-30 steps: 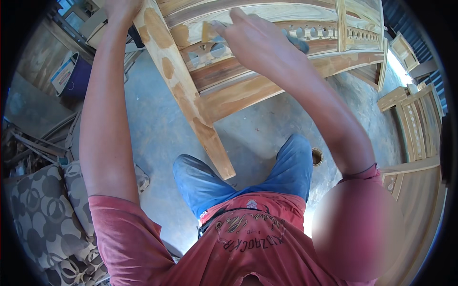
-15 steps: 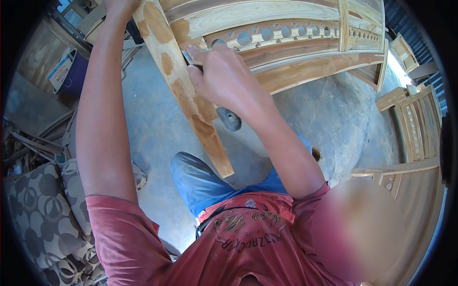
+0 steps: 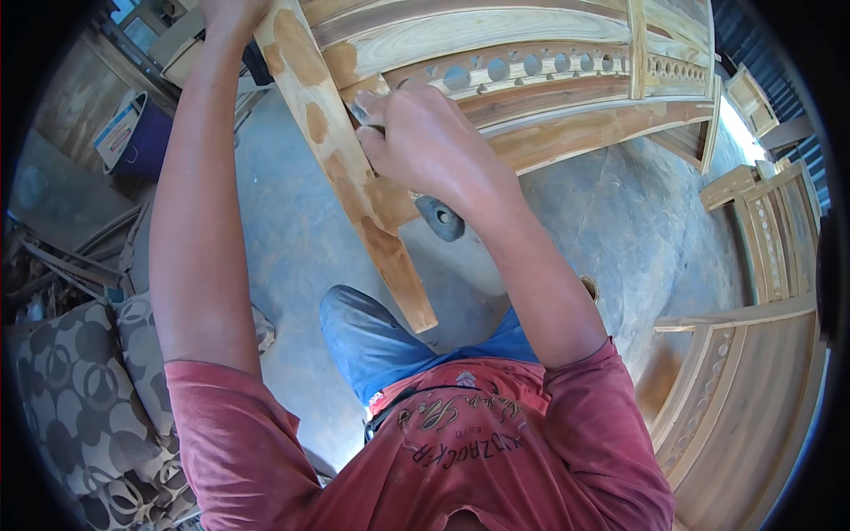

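Observation:
Before me stands a wooden furniture frame (image 3: 567,133) with a row of round cut-outs along a curved rail. Its near post (image 3: 332,155) slants down toward my knees and has darker brown patches. My right hand (image 3: 421,133) is closed around a hand tool (image 3: 440,219) with a thick grey handle whose round end sticks out below my palm. The tool's front lies against the inner side of the post, where the rails join; my fingers hide most of it. At the top edge, my left hand (image 3: 235,11) is beside the post's upper part, its fingers cut off by the picture.
Another wooden frame (image 3: 739,398) stands at my right, with a similar one (image 3: 775,230) behind it. A purple bucket (image 3: 146,137) sits at the left, above patterned cushions (image 3: 84,389). The floor (image 3: 283,212) is grey-blue. An open round can (image 3: 590,288) stands by my right leg.
My right hand has shifted slightly right with the tool, and the handle end has swung a little right. A blurred round patch at the lower right is gone. My left hand stays by the post.

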`<state>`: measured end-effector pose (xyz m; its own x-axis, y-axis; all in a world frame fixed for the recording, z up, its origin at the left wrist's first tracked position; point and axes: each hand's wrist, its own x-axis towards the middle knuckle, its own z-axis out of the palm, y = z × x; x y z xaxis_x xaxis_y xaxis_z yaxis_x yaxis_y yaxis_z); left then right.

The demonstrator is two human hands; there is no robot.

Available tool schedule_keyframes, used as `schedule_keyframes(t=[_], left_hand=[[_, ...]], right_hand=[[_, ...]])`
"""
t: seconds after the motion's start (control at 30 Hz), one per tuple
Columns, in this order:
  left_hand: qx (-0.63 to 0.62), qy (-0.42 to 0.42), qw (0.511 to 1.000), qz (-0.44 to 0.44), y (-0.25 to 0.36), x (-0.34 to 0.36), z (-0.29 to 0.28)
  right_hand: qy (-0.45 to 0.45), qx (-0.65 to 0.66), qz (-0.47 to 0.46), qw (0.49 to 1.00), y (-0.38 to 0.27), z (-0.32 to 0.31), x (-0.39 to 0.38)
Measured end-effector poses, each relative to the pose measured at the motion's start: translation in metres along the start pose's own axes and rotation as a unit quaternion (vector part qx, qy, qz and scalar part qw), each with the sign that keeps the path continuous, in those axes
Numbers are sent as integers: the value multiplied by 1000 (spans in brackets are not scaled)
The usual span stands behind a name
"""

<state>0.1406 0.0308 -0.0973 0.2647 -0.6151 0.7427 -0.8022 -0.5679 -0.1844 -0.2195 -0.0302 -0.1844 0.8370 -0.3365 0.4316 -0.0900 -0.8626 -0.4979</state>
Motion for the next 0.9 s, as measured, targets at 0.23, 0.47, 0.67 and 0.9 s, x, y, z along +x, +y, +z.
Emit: schedule_keyframes(t=[0.23, 0.47, 0.67, 0.9], left_hand=[[-52, 43, 988, -139, -5, 14, 42], [-176, 183, 960, 119, -62, 6, 74], [-78, 81, 992, -52, -20, 14, 57], [-166, 44, 952, -255, 87, 3, -32]], right_hand=[[87, 64, 2, 994, -10, -11, 18], [56, -11, 5, 998, -19, -3, 21], [34, -22, 23, 999, -3, 13, -2], [33, 335, 89, 937, 13, -18, -3]])
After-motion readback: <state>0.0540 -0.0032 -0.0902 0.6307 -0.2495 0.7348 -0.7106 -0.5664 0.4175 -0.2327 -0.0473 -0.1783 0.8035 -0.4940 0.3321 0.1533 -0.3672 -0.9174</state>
